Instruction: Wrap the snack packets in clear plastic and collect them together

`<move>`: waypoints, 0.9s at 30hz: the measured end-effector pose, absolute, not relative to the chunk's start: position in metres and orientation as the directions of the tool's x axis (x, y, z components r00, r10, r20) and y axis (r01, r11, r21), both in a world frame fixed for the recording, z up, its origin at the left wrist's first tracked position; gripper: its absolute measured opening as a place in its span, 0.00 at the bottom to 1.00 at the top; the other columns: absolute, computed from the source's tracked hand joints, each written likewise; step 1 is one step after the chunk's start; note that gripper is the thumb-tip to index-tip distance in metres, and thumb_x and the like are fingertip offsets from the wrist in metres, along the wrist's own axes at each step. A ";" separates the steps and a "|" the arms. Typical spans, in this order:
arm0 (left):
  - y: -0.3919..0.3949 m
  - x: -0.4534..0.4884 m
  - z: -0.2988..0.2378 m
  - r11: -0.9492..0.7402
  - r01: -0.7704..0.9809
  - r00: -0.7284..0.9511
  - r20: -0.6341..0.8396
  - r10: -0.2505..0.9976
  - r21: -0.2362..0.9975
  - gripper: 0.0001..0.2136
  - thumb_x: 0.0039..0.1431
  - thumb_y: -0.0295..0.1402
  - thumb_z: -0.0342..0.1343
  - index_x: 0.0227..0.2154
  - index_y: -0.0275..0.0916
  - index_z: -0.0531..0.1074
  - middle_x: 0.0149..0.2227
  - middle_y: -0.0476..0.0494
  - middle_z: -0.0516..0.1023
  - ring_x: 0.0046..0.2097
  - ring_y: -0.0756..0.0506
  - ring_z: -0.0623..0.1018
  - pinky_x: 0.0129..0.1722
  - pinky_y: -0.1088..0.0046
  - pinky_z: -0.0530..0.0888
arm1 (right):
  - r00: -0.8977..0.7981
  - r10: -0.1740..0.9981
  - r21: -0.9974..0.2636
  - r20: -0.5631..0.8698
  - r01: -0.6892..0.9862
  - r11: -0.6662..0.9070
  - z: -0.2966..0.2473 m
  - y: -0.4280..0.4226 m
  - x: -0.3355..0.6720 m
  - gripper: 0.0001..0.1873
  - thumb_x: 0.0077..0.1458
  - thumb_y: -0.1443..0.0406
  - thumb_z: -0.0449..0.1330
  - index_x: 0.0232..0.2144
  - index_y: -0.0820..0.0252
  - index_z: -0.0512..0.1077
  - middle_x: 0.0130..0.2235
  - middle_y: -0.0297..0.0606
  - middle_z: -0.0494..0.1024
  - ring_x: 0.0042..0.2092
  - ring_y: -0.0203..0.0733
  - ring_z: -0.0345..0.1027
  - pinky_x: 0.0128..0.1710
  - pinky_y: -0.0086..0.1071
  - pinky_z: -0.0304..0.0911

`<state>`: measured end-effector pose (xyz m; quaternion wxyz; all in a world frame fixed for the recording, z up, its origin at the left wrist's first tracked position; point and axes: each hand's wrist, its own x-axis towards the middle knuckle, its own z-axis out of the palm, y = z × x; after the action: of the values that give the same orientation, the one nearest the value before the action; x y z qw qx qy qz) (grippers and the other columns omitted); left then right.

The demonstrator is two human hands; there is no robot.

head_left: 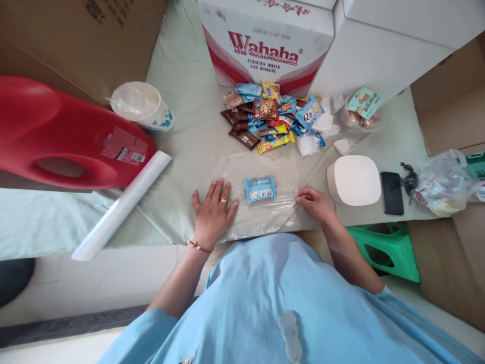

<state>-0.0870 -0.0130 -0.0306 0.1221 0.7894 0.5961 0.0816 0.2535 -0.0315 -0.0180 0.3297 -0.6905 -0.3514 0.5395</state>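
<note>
A clear plastic bag (261, 167) lies flat on the pale green cloth in front of me. A small blue snack packet (259, 189) rests on or inside it; which one I cannot tell. My left hand (212, 212) presses flat on the bag's left edge, fingers spread, a ring on one finger. My right hand (314, 203) pinches the bag's right edge with its fingers closed. Beyond the bag sits a pile of several wrapped snacks (265, 117).
A red plastic jug (64, 131) and a white roll (121, 205) lie at the left, near a white bowl (141, 105). A Wahaha carton (265, 43) stands behind the snacks. At the right are a white box (354, 179), a black phone (392, 192), a plastic bag (443, 183) and a green stool (386, 250).
</note>
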 end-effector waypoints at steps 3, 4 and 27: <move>-0.013 -0.087 -0.031 -0.259 0.921 0.276 -0.017 0.961 0.291 0.29 0.75 0.45 0.40 0.73 0.39 0.56 0.75 0.31 0.57 0.75 0.33 0.59 0.72 0.34 0.41 | 0.337 0.915 -0.802 -0.222 0.470 -0.368 -0.012 -0.039 0.263 0.15 0.55 0.51 0.65 0.36 0.56 0.75 0.32 0.35 0.78 0.30 0.39 0.66 0.32 0.34 0.62; -0.013 -0.087 -0.031 -0.260 0.921 0.277 -0.018 0.961 0.291 0.29 0.75 0.45 0.40 0.73 0.39 0.56 0.75 0.31 0.57 0.75 0.33 0.58 0.72 0.34 0.41 | 0.315 0.940 -0.767 -0.131 0.569 -0.297 -0.009 -0.042 0.261 0.14 0.59 0.52 0.62 0.37 0.56 0.75 0.34 0.37 0.79 0.31 0.40 0.67 0.35 0.36 0.64; -0.010 -0.089 -0.029 -0.236 0.910 0.277 -0.076 0.958 0.340 0.29 0.74 0.44 0.40 0.74 0.42 0.55 0.76 0.32 0.55 0.76 0.32 0.58 0.72 0.32 0.40 | -0.116 0.975 -0.732 -0.189 0.679 -0.060 -0.003 -0.085 0.295 0.14 0.69 0.54 0.56 0.36 0.53 0.74 0.34 0.39 0.76 0.35 0.46 0.70 0.37 0.40 0.66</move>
<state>-0.0890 -0.0096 -0.0293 0.1607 0.7827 0.5967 0.0739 0.2947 -0.0853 -0.0033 0.2051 -0.6322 -0.6540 0.3613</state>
